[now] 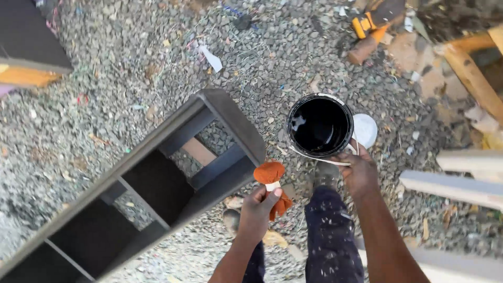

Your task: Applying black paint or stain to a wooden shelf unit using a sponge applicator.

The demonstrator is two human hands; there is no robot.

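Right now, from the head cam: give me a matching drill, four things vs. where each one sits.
Things:
1. orange cloth
2. black paint can
3. white lid
4. dark shelf frame

Places:
A. on the gravel, just right of the can
B. gripped at its rim by the right hand
C. lying on the gravel, left of the legs
D. held in the left hand

Pairs: 1-D, 2-B, 3-A, 4-C

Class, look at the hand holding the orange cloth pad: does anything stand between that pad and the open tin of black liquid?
Nothing visible does. The orange cloth pad in the left hand sits just left of the open tin, which the right hand holds; only gravel shows between them.
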